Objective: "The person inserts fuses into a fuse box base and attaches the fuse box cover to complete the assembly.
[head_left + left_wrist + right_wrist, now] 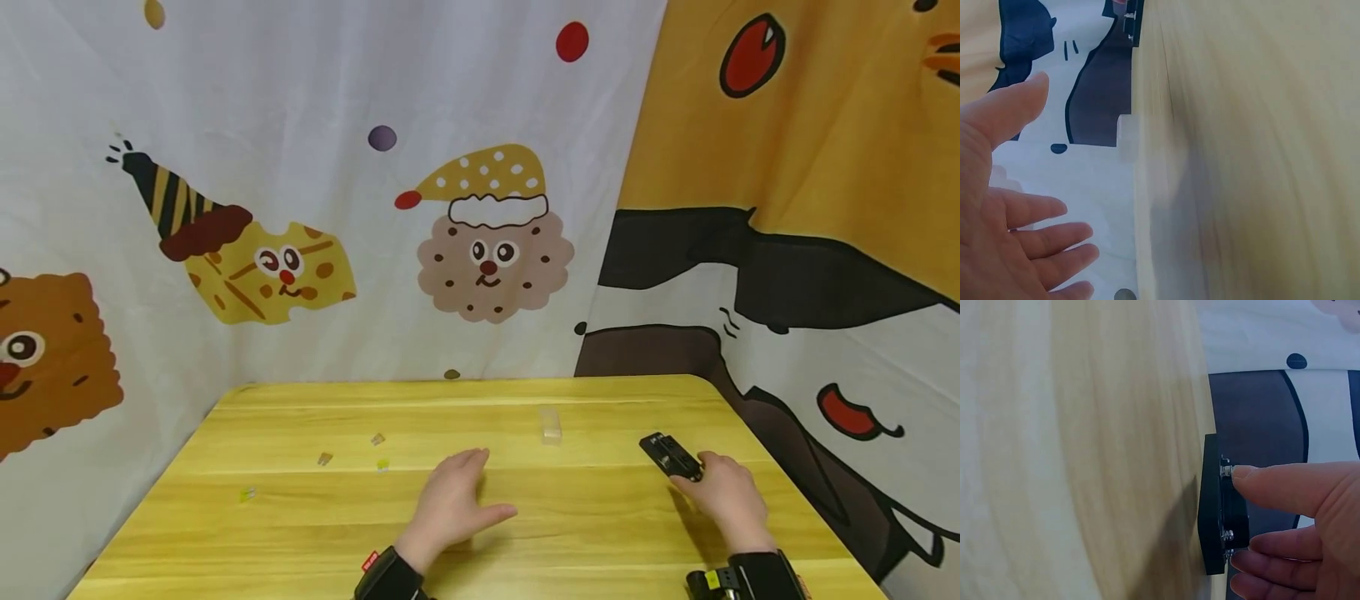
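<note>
At the right of the table, my right hand (723, 496) holds a flat black block with metal screws (671, 457) by its near end. In the right wrist view, the thumb rests against a screw on the black block (1225, 509), with the other fingers curled at its lower end. A shadow falls on the wood beside it. Nearer the middle, my left hand (450, 500) hovers over the table with its thumb spread away from its fingers. The left wrist view shows that hand's palm (997, 231) holding nothing.
A small clear plastic piece (551, 425) lies toward the back of the wooden table (300, 542). Scattered on the left are small tan pieces (324, 459) and yellow-green pieces (247, 495). A patterned curtain (315, 100) hangs behind the table and along its sides.
</note>
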{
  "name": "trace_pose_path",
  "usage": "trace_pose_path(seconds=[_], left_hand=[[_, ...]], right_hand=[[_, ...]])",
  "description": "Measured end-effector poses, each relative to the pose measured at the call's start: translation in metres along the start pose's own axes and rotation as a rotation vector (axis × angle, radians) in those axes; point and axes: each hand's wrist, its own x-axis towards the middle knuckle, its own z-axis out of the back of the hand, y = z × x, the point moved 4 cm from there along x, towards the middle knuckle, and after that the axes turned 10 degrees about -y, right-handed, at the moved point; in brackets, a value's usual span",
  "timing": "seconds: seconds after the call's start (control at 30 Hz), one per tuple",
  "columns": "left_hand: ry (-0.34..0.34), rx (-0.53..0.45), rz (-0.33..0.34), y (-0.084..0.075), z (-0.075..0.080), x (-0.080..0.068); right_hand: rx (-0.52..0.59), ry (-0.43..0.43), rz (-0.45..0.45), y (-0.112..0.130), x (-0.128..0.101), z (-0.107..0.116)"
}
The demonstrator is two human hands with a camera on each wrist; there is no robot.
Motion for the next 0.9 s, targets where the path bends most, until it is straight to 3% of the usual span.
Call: trace_pose_path(seconds=[0.2, 0.9], left_hand=[[0.023, -0.009, -0.002, -0.006, -0.008, 0.003], [0.09, -0.027, -0.024, -0.033, -0.028, 0.01]], right_hand=[[0.021, 0.003, -0.026, -0.003, 0.003, 0.0], [0.008, 0.017, 0.034, -0.01, 0.013, -0.012]])
